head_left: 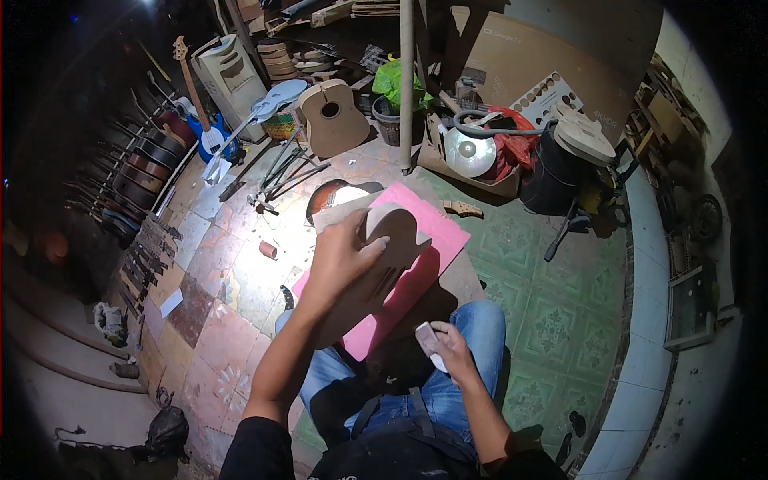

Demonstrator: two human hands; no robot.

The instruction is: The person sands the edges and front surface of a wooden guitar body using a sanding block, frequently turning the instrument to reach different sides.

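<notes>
My left hand (352, 252) grips the upper part of a grey-beige wooden piece with a curved, guitar-like outline (390, 224), held tilted above a pink board (440, 228). My right hand (448, 352), lower and to the right by my knee, holds a small pale rectangular block (426, 340) with something white beneath it. Behind the held piece lies a sunburst guitar body (328, 196), partly hidden. A flat brownish surface (464, 288) shows under the pink board, mostly covered.
Guitars (140, 160) line a rack at left. An unfinished guitar (332, 116), a blue guitar (212, 136) and metal stands (284, 172) sit ahead. A pole (406, 96), cluttered box (472, 160) and black drum (544, 184) are at back right; a small cylinder (269, 249) lies on the tiles.
</notes>
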